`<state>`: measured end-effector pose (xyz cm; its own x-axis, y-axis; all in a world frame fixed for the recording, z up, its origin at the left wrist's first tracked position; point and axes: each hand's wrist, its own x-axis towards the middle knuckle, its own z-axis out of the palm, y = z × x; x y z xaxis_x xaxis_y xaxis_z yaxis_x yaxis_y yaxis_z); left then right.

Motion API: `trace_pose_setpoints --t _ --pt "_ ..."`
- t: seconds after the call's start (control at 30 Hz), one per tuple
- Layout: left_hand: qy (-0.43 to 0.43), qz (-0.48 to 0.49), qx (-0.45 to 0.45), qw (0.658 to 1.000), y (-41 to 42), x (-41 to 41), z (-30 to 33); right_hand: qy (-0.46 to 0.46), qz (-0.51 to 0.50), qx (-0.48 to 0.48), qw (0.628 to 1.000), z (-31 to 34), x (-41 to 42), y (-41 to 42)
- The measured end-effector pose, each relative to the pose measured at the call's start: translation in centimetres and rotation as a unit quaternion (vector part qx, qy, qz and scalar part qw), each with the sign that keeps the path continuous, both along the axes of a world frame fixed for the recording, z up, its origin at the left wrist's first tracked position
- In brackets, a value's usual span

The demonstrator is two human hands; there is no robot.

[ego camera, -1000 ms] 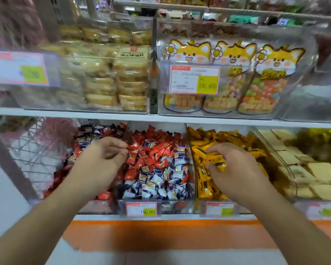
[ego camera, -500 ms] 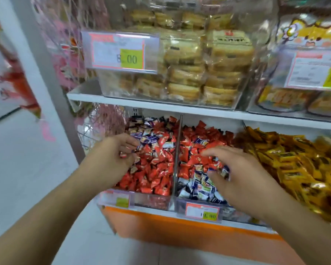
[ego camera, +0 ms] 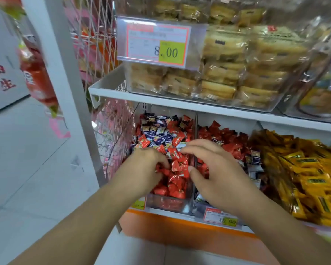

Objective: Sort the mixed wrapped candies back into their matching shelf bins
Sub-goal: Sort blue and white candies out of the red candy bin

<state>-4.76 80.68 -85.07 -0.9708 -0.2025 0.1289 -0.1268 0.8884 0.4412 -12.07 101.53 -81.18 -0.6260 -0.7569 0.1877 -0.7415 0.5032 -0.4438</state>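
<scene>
Head view: both hands are over the left bin (ego camera: pixel 166 204), at the left end of the lower shelf (ego camera: pixel 208 109). Sorting is in the picking step. Red candies (ego camera: pixel 177 180) are gripped by the curled left hand (ego camera: pixel 141 169). The right hand (ego camera: pixel 212 169) is relaxed and holds nothing. Next, a blue candy (ego camera: pixel 167 139) must be pinched. No single pointing way is shown by the heaped candies.
</scene>
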Motion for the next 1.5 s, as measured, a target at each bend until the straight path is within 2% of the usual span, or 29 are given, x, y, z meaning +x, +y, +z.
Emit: trace_pose_setpoints --t 0.17,0.3,0.47,0.57,0.67,1.13,1.3,1.5 --pt "0.039 0.076 -0.001 0.996 -2.2 0.9 1.8 -0.001 -0.012 -0.002 1.0 -0.3 -0.5 0.6" --pt "0.028 0.095 -0.02 0.995 -2.5 1.4 2.2 0.004 -0.008 0.01 1.0 -0.3 -0.7 1.1" --pt "0.017 0.019 -0.031 0.999 -1.1 1.1 1.7 -0.009 -0.007 0.022 1.0 -0.4 -0.8 1.3" --pt "-0.049 -0.057 -0.027 0.997 0.4 0.6 1.3 -0.015 -0.004 0.023 1.0 -0.4 -0.8 1.4" --pt "-0.119 -0.065 -0.051 0.989 0.7 0.2 0.5 -0.02 -0.005 0.022 1.0 -0.4 -0.8 1.5" --pt "-0.009 0.115 -0.017 0.993 -1.7 1.0 1.8 -0.047 0.0 0.031 0.998 -0.2 -1.1 2.0" --pt "-0.015 0.09 0.046 0.995 -1.3 1.3 1.8 -0.057 -0.001 0.03 0.998 0.0 -1.0 2.1" --pt "0.004 0.041 0.001 0.999 -0.5 0.8 1.3 -0.066 -0.007 0.027 0.997 -0.1 -1.0 2.0"
